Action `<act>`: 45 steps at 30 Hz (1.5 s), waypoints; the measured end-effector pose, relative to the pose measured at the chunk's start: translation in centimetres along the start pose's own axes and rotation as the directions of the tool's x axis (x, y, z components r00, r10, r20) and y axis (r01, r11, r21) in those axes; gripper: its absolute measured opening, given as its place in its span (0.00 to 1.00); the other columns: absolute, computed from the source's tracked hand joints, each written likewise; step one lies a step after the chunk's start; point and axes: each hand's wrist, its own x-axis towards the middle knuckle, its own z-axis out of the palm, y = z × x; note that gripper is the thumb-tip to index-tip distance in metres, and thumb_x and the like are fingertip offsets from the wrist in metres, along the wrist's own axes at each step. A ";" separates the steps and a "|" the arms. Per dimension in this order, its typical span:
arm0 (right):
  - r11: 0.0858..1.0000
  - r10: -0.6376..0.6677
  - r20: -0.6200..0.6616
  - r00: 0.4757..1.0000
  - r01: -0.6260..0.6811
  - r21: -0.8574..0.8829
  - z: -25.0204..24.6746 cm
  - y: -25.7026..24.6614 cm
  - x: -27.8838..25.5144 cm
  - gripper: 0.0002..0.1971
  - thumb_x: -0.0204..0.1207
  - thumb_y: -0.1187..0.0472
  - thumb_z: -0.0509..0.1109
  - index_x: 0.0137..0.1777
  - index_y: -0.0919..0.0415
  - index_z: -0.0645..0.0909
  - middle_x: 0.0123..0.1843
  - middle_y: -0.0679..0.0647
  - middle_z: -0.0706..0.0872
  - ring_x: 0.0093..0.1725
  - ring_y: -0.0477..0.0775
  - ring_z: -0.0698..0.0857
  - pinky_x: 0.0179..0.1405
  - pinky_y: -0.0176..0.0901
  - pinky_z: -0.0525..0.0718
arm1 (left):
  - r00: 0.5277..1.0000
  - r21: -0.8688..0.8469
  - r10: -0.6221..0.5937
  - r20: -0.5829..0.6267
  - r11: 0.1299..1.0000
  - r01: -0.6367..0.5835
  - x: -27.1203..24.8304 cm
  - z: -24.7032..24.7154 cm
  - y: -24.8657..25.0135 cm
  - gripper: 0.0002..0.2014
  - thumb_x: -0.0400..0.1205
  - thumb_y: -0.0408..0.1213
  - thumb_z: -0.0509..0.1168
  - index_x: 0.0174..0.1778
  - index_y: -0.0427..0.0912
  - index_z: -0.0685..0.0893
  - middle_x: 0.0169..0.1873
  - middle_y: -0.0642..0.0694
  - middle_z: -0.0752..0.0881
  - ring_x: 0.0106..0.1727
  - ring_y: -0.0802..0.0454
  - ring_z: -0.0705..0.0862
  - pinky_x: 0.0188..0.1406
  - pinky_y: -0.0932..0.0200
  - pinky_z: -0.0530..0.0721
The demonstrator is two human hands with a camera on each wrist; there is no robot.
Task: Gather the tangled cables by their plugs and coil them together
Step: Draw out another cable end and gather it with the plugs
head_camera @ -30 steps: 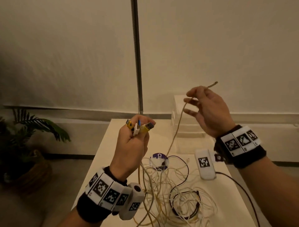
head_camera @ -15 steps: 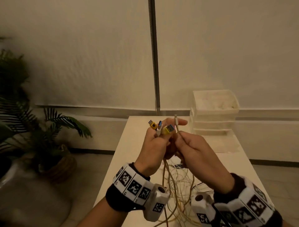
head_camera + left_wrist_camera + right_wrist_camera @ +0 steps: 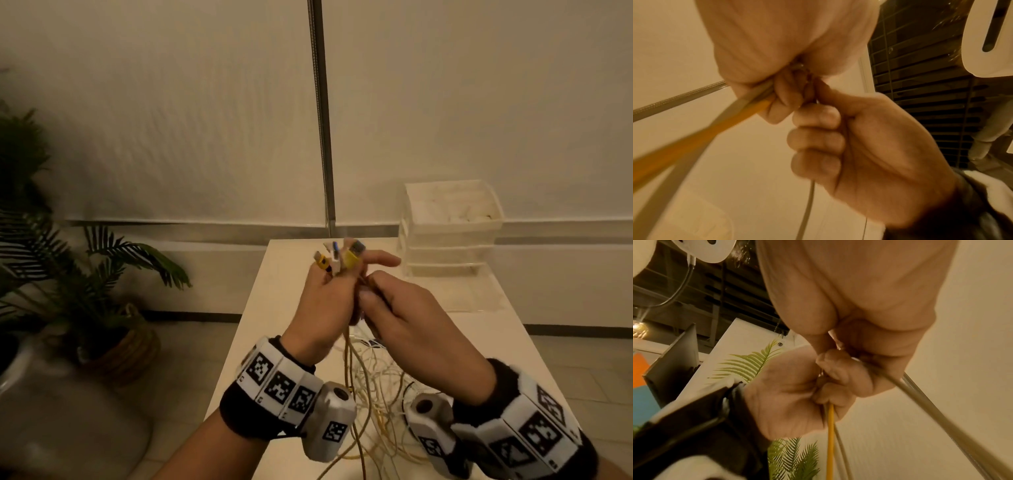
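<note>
My left hand (image 3: 327,301) is raised over the white table (image 3: 274,308) and grips a bunch of plugs (image 3: 339,258), yellow and white, that stick up above its fingers. Pressed against it from the right, my right hand (image 3: 404,315) curls its fingers round a thin grey cable (image 3: 807,211). In the left wrist view a yellow cable (image 3: 694,138) and a braided one (image 3: 674,99) run out of my left fist. The right wrist view shows the yellow cable (image 3: 830,434) hanging below my left hand (image 3: 797,395). The tangled cables (image 3: 376,387) lie on the table under both hands.
A stack of clear plastic trays (image 3: 448,226) stands at the table's far right corner. A metal pole (image 3: 322,120) rises behind the far edge. To the left on the floor are a potted palm (image 3: 68,274) and a large pale vase (image 3: 51,411).
A second ago my right hand held a cable end high and apart. It came across to my left hand and now stays pressed against it, the cable end brought in beside the other plugs.
</note>
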 end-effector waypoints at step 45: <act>0.946 0.218 0.090 0.972 -0.233 0.225 -1.9 12.3 0.3 0.12 0.86 0.65 0.58 0.43 0.66 0.80 0.26 0.49 0.73 0.27 0.52 0.68 0.30 0.48 0.67 | 0.688 0.425 0.405 -0.603 0.892 -0.153 5.3 -8.0 4.8 0.08 0.82 0.40 0.63 0.46 0.59 0.86 0.39 0.54 0.84 0.40 0.52 0.84 0.42 0.41 0.85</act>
